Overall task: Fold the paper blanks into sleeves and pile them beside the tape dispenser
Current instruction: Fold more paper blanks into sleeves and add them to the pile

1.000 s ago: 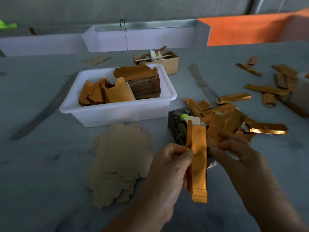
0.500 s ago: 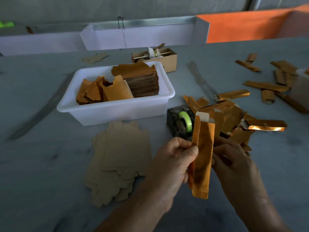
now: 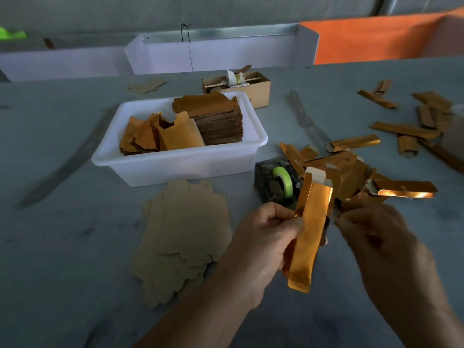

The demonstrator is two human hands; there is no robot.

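Gold sleeve (image 3: 305, 244) pinched, left hand (image 3: 263, 237)

White tub (image 3: 175, 169) mid-table, cardboard box (image 3: 258, 92) just behind, orange panel (image 3: 371, 38) far right.

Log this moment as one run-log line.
left hand: pinches sleeve | right hand: off it, blurred | pile right of dispenser | blanks flat
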